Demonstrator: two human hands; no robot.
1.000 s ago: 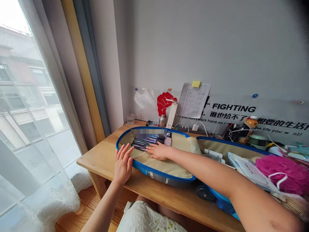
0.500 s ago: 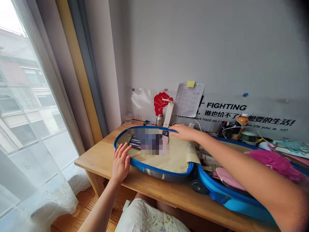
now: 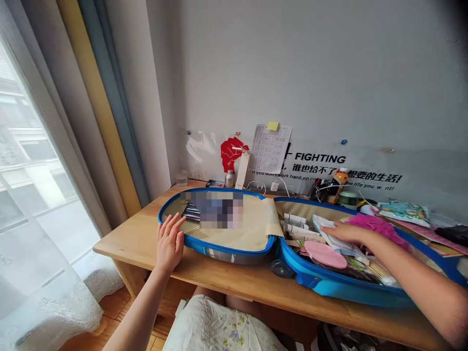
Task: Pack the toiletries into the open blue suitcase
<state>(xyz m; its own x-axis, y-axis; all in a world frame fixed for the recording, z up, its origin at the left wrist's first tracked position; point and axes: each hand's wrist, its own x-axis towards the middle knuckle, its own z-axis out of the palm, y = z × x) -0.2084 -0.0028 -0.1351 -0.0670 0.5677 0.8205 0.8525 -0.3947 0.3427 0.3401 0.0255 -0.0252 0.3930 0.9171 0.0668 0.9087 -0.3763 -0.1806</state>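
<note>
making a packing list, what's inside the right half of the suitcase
White tubes, a pink oval item, a white packet at the right hand, pale sticks and a magenta puff show. Whatever lies beneath them or behind the right forearm is covered.

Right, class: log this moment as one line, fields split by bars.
left hand: on suitcase rim | right hand: at white packet, grip unclear | suitcase: open on desk | nearby: pink oval item, magenta puff
</note>
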